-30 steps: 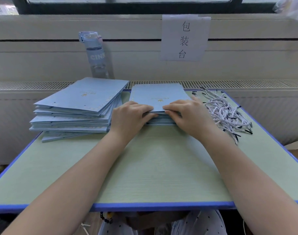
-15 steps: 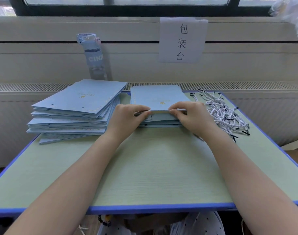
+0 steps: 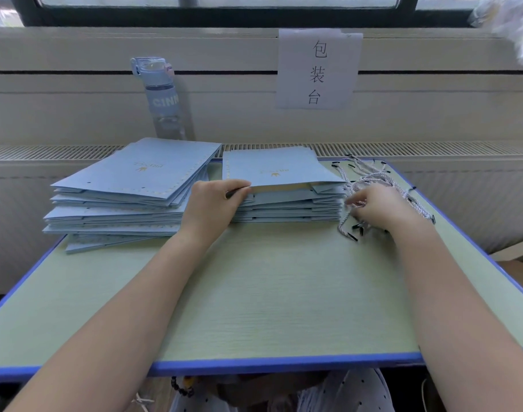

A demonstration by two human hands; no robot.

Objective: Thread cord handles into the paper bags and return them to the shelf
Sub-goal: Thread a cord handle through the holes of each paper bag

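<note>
Pale green tabletop point(image 3: 269, 292) below a window: the top paper bag point(image 3: 272, 171) lies flat on the middle stack point(image 3: 290, 208), mouth edge toward the person, base toward the window. The left hand point(image 3: 209, 206) pinches its near-left corner, raising it. The right hand point(image 3: 376, 206), just right of the stack, curls blurred fingers among the cord handles point(image 3: 370, 173); I cannot tell if it grips any.

Your right stack of flat paper bags point(image 3: 272, 171) is pale blue, and the top bag carries a small gold crown mark and a dotted cream line along one side edge. The left stack of flat paper bags point(image 3: 141, 179) matches it. Your twisted cord handles point(image 3: 373, 178) are white flecked with grey, tipped in black. Your rectangular tabletop point(image 3: 284, 292) is pale green wood-grain rimmed in blue. The translucent plastic water bottle point(image 3: 165, 96) is light blue with white letters, and the white paper sign point(image 3: 318, 69) has black characters.
</note>
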